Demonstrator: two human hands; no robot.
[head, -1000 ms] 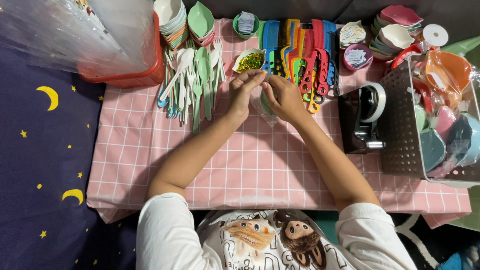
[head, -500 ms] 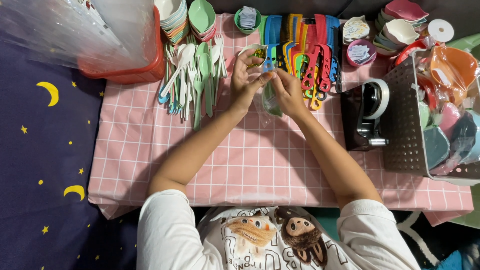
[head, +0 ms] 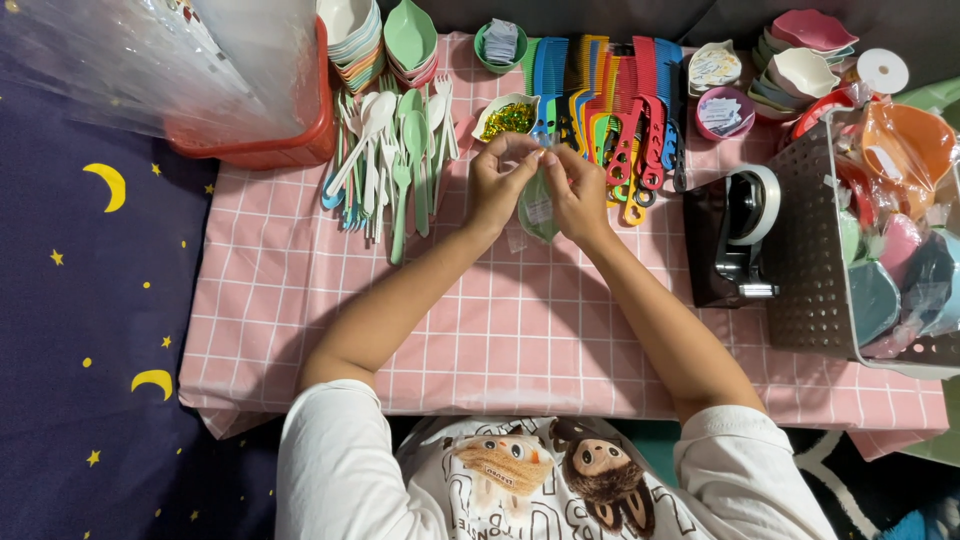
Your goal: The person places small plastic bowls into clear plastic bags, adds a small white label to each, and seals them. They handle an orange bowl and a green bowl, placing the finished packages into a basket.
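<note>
Both hands pinching small clear packet's top edge.
My left hand [head: 497, 183] and right hand [head: 578, 190] clamp the clear packet [head: 538, 207], hanging upright; combs [head: 610, 85] at 12 o'clock.

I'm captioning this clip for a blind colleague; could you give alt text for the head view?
Seen from above, a person's left hand and right hand together hold a small clear packet over a pink checked tablecloth. Plastic spoons, coloured combs and a black tape dispenser surround them.
</note>
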